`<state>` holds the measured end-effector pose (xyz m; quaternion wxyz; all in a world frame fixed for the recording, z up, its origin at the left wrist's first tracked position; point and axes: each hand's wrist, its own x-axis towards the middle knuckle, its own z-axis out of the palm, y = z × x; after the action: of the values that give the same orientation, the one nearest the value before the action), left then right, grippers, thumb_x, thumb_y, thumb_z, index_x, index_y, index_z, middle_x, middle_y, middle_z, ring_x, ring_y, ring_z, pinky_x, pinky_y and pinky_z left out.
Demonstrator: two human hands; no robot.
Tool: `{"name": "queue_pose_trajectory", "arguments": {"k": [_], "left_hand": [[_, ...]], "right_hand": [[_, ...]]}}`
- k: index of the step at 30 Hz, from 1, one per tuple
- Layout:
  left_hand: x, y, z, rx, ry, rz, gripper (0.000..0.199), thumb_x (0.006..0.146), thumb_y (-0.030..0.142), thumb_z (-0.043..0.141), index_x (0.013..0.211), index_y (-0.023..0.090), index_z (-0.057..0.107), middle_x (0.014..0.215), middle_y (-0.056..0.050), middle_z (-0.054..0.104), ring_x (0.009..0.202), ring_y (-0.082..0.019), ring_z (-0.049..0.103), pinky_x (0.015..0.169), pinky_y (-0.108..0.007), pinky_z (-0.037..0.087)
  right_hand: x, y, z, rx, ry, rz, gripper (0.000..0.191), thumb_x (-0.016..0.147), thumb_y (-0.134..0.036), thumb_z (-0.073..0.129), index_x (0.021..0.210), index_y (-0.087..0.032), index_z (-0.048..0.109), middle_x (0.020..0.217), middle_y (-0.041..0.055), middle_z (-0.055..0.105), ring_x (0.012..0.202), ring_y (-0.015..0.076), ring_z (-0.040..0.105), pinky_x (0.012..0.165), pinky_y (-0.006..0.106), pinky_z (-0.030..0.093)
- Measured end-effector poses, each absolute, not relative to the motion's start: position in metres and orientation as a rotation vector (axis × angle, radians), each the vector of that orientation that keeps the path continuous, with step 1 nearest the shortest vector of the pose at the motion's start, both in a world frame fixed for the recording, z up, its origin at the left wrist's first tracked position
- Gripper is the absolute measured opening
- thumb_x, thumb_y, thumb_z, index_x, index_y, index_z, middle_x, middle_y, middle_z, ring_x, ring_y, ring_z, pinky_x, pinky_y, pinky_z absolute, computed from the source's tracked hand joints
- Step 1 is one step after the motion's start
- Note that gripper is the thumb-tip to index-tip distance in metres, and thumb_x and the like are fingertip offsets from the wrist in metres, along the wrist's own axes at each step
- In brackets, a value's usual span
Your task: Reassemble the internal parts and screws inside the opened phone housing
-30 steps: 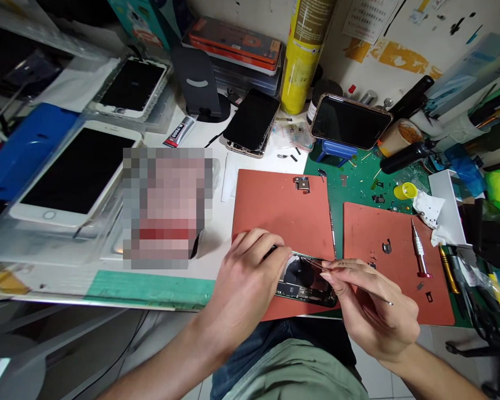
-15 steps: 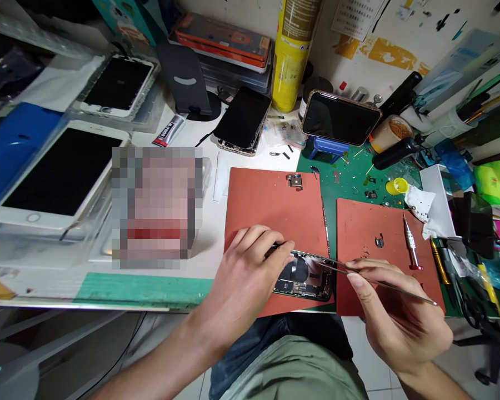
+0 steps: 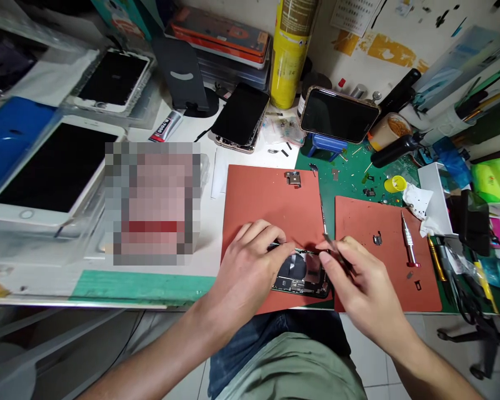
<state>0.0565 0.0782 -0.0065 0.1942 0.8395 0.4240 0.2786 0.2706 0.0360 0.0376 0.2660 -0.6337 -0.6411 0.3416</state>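
Observation:
An opened phone [image 3: 304, 272] lies on the left reddish-brown mat [image 3: 270, 205], its battery, boards and inner parts showing. My left hand [image 3: 250, 261] is closed over its left end, thumb and fingers gripping the frame; that end is hidden. My right hand [image 3: 366, 283] holds a pair of dark tweezers [image 3: 337, 253] between thumb and fingers, pointing up and to the left. Its thumb and fingertips are at the phone's upper right corner; whether they touch it I cannot tell. A small metal part [image 3: 293, 179] rests at the top of the mat.
On the right mat [image 3: 387, 216] lie a silver screwdriver [image 3: 409, 239], a small component [image 3: 377, 239] and a SIM tray [image 3: 418, 285]. A phone on a blue stand [image 3: 325, 146], a yellow can [image 3: 289, 61] and a white phone [image 3: 58, 166] stand or lie around. One patch is blurred out.
My right hand has moved left to the phone's corner, and the tweezers have turned from lying across the phone to pointing up. My left hand keeps its grip.

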Motion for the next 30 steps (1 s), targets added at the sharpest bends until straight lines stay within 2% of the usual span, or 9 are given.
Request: {"name": "queue_pose_trajectory", "arguments": {"k": [5,12,17,20,25,28,30], "left_hand": [[0.056,0.077,-0.007,2.343,1.175,0.793,0.019,0.101,0.007,0.062,0.101,0.019,0.077,0.099,-0.003,0.070,0.093,-0.023,0.059,0.080,-0.039,0.043],[0.056,0.077,-0.006,2.341,1.174,0.787,0.020,0.102,0.008,0.061,0.103,0.020,0.077,0.099,-0.004,0.070,0.094,-0.023,0.060,0.081,-0.039,0.044],[0.057,0.076,-0.007,2.350,1.189,0.816,0.020,0.102,0.008,0.061,0.104,0.020,0.077,0.099,-0.004,0.070,0.093,-0.023,0.059,0.082,-0.039,0.044],[0.057,0.077,-0.008,2.346,1.192,0.806,0.019,0.102,0.008,0.062,0.103,0.020,0.077,0.099,-0.004,0.070,0.094,-0.023,0.059,0.082,-0.039,0.044],[0.057,0.077,-0.009,2.346,1.189,0.806,0.019,0.101,0.008,0.064,0.104,0.020,0.077,0.099,-0.004,0.070,0.094,-0.023,0.059,0.082,-0.039,0.044],[0.057,0.077,-0.009,2.354,1.190,0.825,0.020,0.101,0.008,0.063,0.103,0.021,0.078,0.098,-0.004,0.070,0.092,-0.023,0.058,0.080,-0.038,0.043],[0.057,0.077,-0.010,2.353,1.191,0.830,0.021,0.100,0.007,0.063,0.102,0.021,0.078,0.098,-0.003,0.071,0.091,-0.022,0.058,0.079,-0.037,0.042]], "right_hand": [[0.263,0.046,0.025,-1.733,-1.894,0.828,0.015,0.105,-0.027,0.061,0.108,-0.022,0.075,0.092,0.0021,0.065,0.069,0.0133,0.062,0.061,0.027,0.051],[0.264,0.047,0.021,-1.624,-1.920,0.774,0.010,0.100,-0.016,0.065,0.097,-0.023,0.073,0.093,-0.0003,0.069,0.069,0.0103,0.064,0.063,0.024,0.052],[0.268,0.036,0.022,-1.561,-1.972,0.688,0.016,0.100,-0.011,0.062,0.108,-0.022,0.071,0.101,0.0017,0.069,0.086,0.0117,0.069,0.074,0.022,0.056],[0.271,0.031,0.021,-1.568,-1.955,0.707,0.016,0.101,-0.010,0.062,0.107,-0.022,0.071,0.101,0.0019,0.067,0.084,0.0112,0.068,0.071,0.022,0.056],[0.277,0.026,0.030,-1.610,-1.743,0.780,0.011,0.103,-0.019,0.064,0.102,-0.024,0.075,0.097,0.0030,0.066,0.086,0.0142,0.066,0.070,0.025,0.055],[0.284,0.023,0.042,-1.623,-1.482,0.871,0.019,0.107,-0.030,0.062,0.101,-0.025,0.080,0.103,0.0059,0.069,0.098,0.0183,0.068,0.080,0.029,0.058],[0.287,0.022,0.048,-1.597,-1.261,0.926,0.028,0.108,-0.037,0.060,0.095,-0.024,0.081,0.103,0.0069,0.071,0.095,0.0181,0.068,0.079,0.029,0.058]]}}
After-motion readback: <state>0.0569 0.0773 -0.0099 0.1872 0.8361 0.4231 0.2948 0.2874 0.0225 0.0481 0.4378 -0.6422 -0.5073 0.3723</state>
